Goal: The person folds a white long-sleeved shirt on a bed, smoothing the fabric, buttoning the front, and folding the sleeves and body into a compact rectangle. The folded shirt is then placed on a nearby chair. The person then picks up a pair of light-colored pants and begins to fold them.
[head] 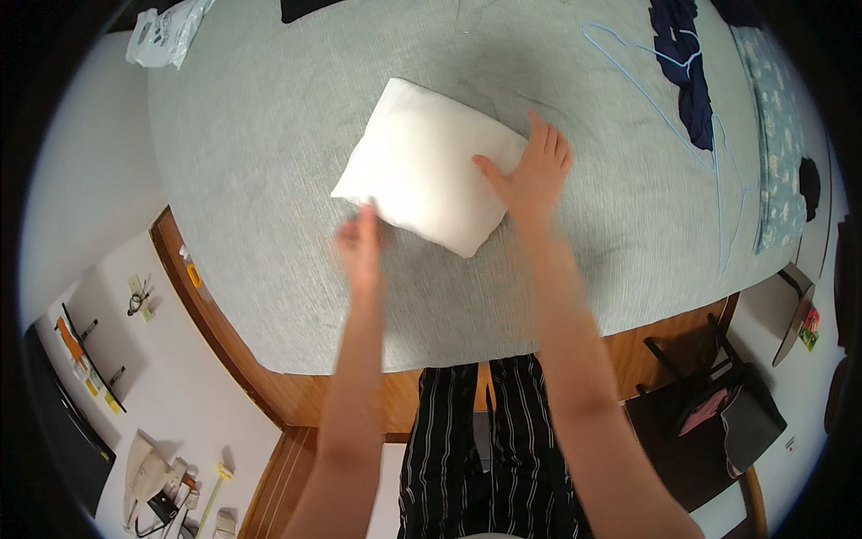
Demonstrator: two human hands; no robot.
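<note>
A white cushion (431,162) lies tilted on a bed with a grey-green cover (269,269). My right hand (535,172) is at its right corner, thumb over the white fabric and the other fingers spread past the edge. At the cushion's lower left edge is my left hand (360,242), blurred, its fingertips at or just beside the fabric. Whether those fingers pinch the edge cannot be told.
Light blue wire hangers (646,94) and a dark blue garment (690,101) lie on the bed's right, near a patterned teal pillow (778,148). A white plastic bag (165,34) sits top left. A dark chair (731,397) stands lower right.
</note>
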